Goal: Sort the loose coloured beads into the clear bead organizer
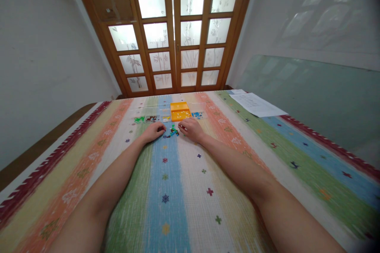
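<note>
A small pile of mixed green, blue and dark pieces (173,131) lies on the striped cloth between my two hands. My left hand (154,131) rests just left of the pile, its fingers curled in and the thumb close to them. On the other side, my right hand (190,129) has its fingertips drawn together at the pile's right edge. Anything held in either hand is too small to make out. Right behind the hands stands an open orange box (180,106) with small white pieces in its near half.
Clear boxes beside the orange one hold green pieces (139,119), dark red-brown pieces (152,118), yellow pieces (166,119) and blue pieces (196,115). Printed paper sheets (257,104) lie at the far right. Beyond the striped tablecloth (166,213) are wood-framed glass doors (175,27).
</note>
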Available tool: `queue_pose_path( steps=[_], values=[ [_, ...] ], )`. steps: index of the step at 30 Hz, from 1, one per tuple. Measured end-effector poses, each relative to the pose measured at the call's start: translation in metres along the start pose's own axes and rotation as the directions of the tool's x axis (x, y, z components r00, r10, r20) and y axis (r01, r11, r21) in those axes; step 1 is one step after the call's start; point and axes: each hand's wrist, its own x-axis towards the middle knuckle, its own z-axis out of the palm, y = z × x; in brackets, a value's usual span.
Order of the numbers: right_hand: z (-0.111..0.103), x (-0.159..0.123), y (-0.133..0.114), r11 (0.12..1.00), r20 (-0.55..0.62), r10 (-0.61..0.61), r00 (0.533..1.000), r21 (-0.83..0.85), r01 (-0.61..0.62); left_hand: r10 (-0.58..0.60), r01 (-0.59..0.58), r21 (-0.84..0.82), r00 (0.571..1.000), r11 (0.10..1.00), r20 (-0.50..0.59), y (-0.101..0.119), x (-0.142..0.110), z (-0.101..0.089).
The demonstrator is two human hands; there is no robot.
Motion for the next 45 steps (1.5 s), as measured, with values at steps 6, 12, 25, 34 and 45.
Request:
queue_pose_path(
  steps=[6, 12, 25, 34, 45],
  values=[
    [0.001, -0.001, 0.001, 1.000, -0.018, -0.012, 1.000, -0.002, 0.012, -0.053, 0.047, -0.081, 0.997, 0.996, -0.064, 0.004, 0.000, 0.003],
    [0.004, 0.000, 0.003, 1.000, -0.033, -0.029, 0.999, -0.011, 0.028, -0.086, 0.073, -0.174, 0.994, 0.982, -0.070, 0.022, 0.005, 0.014],
    [0.005, 0.000, -0.001, 0.993, -0.032, -0.107, 0.994, 0.050, 0.108, -0.044, -0.001, -0.450, 0.995, 0.893, -0.089, 0.058, 0.012, 0.036],
    [0.001, 0.001, -0.004, 0.989, -0.038, -0.125, 0.991, 0.075, 0.128, -0.081, -0.001, -0.458, 0.984, 0.889, -0.160, 0.055, 0.013, 0.039],
    [0.004, 0.000, -0.003, 0.985, -0.022, -0.169, 0.985, 0.044, 0.170, -0.095, 0.013, -0.464, 0.983, 0.886, -0.155, 0.054, 0.014, 0.040]
  ],
)
